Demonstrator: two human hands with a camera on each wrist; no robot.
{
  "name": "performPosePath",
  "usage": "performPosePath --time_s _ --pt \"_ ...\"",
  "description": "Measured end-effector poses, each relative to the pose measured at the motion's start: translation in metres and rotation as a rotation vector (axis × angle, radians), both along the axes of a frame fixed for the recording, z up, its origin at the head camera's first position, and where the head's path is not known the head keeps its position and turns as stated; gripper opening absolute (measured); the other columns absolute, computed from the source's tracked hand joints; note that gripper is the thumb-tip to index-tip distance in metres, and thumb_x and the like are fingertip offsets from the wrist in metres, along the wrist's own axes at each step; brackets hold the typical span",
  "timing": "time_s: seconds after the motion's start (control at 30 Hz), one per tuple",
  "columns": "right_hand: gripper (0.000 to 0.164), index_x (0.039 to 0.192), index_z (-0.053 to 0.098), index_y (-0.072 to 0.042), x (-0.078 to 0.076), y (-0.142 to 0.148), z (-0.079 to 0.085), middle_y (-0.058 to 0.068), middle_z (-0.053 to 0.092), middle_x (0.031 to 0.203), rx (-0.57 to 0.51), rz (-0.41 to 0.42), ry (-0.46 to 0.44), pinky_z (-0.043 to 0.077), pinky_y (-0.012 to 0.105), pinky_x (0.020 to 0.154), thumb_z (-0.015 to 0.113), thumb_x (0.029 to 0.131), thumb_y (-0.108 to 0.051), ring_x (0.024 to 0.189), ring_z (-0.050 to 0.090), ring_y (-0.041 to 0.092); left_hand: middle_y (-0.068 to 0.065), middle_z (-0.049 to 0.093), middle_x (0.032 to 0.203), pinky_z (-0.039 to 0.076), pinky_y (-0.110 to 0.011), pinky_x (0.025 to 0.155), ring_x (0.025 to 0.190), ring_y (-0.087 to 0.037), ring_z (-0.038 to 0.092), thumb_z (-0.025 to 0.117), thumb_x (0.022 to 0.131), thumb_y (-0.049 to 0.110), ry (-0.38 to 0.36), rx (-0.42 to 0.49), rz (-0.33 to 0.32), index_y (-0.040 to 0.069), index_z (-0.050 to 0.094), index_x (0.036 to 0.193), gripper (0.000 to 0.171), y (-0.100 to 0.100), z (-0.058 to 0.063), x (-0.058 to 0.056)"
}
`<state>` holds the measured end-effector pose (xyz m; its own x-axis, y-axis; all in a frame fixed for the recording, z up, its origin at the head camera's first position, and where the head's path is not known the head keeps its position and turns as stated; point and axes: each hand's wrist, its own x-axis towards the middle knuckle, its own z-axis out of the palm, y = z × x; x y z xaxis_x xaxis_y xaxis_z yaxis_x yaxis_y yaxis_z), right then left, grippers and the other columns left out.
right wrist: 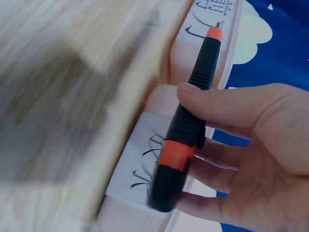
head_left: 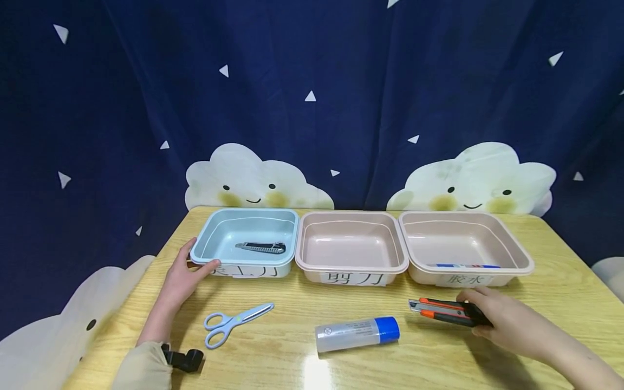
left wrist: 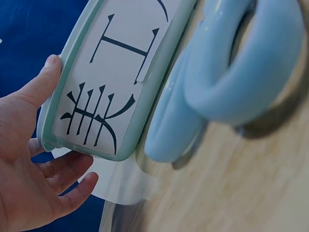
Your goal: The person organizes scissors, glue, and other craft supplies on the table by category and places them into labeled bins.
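My right hand (head_left: pixel 507 319) holds a black and orange utility knife (head_left: pixel 446 312) above the table, in front of the right pink bin (head_left: pixel 524 265). In the right wrist view, thumb and fingers grip the knife's handle (right wrist: pixel 186 121). At the left, my left hand (head_left: pixel 185 277) holds the near left corner of the light blue bin (head_left: pixel 209 238), thumb on its front rim. Inside that bin lies a grey and black utility knife (head_left: pixel 261 247). Light blue scissors (head_left: pixel 236 323) lie in front of it. A clear glue bottle with a blue cap (head_left: pixel 357 333) lies near the table's middle.
Between the other two bins stands a middle pink bin (head_left: pixel 351 269). All three bear paper labels with Chinese characters. A blue and red item (head_left: pixel 465 266) shows partly inside the right bin. Behind the wooden table (head_left: pixel 287 357) hangs a dark blue curtain (head_left: pixel 312 65).
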<state>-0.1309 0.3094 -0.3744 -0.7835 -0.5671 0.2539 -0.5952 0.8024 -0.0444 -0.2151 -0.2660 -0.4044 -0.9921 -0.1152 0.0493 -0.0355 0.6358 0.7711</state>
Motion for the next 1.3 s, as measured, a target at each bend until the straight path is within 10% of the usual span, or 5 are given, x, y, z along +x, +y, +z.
performPosePath --time_s 0.33,1.3 --pt "0.047 0.098 0.062 -0.012 0.000 -0.025 0.016 -0.006 0.058 0.091 -0.034 -0.028 0.161 0.047 0.035 0.069 0.082 0.056 -0.013 0.080 0.056 0.012 -0.023 0.036 0.134 0.035 -0.046 0.088 0.113 -0.037 0.043 0.064 0.081 0.045 0.009 0.004 0.000 0.007 0.008 0.146 0.094 0.002 0.000 -0.001" --pt "0.042 0.115 0.059 -0.010 -0.023 -0.100 0.035 -0.004 0.056 0.092 -0.185 -0.039 0.063 0.044 0.032 0.069 0.073 0.076 -0.019 0.077 0.049 0.007 -0.023 0.033 0.137 0.034 -0.047 0.090 0.115 -0.037 0.041 0.064 0.081 0.046 -0.014 0.021 0.002 0.008 0.006 0.147 0.095 0.002 0.002 0.000"
